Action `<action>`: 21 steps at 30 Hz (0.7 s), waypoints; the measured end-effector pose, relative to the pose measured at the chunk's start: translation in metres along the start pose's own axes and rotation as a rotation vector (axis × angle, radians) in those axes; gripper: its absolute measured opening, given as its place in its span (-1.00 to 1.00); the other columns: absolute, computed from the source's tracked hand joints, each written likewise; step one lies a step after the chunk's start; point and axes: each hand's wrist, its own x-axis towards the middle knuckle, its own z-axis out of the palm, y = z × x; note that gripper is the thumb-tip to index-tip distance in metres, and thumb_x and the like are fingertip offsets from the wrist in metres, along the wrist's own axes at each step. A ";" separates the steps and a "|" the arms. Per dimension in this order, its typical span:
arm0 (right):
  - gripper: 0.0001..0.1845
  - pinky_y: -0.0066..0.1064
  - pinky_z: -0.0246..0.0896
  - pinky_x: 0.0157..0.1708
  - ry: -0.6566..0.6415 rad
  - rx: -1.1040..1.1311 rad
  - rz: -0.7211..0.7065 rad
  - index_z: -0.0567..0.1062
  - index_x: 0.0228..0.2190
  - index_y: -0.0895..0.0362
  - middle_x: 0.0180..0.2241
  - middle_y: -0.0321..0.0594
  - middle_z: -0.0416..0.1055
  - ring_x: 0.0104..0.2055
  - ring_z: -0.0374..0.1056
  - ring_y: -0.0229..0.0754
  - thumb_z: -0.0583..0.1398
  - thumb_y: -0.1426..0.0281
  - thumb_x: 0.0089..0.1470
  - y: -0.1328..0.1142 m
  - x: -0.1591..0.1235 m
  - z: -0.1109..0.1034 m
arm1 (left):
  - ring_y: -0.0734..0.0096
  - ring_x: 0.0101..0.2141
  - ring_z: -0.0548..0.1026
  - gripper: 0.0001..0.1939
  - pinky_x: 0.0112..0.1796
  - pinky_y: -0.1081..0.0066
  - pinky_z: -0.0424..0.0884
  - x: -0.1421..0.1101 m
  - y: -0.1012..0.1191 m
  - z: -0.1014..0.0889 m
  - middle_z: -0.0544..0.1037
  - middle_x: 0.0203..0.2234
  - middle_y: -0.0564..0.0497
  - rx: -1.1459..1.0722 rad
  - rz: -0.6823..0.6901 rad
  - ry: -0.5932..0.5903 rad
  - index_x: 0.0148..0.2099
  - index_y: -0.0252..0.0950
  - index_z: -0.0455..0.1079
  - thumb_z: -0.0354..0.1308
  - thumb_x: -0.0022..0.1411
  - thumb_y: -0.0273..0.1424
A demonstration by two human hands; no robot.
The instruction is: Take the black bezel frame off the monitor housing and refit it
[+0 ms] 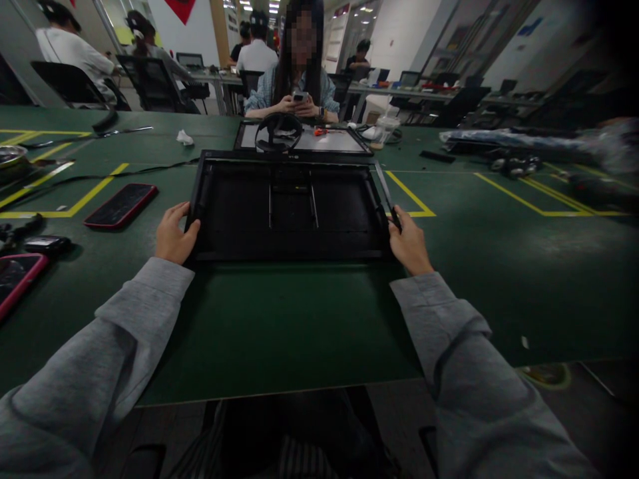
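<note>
A wide black monitor housing [239, 206], its hollow inner side facing me, is in front of me over the green table. Two thin metal strips run down its middle. My left hand [176, 233] is closed on its left side, thumb over the rim. On the right side my right hand [409, 241] is closed round the rim, where a thin frame strip [384, 186] stands slightly apart from the housing. The fingers behind both rims are hidden. Just behind the housing lie a flat grey panel with a dark frame [344, 141] and a round black stand [278, 133].
On the left lie a phone in a red case [121, 206], a pink-edged phone [17, 279] and a black cable [144, 167]. A plastic cup [387, 130] stands at the back. Wrapped long parts [509, 138] lie right. Across the table sits a person [297, 86] holding a phone.
</note>
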 end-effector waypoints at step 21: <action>-0.49 0.17 0.32 0.22 0.093 0.100 0.056 0.47 0.15 0.16 0.01 0.12 0.57 0.13 0.49 0.18 0.17 0.22 0.23 0.019 0.006 0.008 | 0.03 0.11 0.53 -0.31 0.18 0.03 0.43 -0.001 -0.008 0.010 0.44 0.24 -0.31 0.011 -0.079 -0.121 0.38 -0.36 0.30 0.25 0.26 -0.27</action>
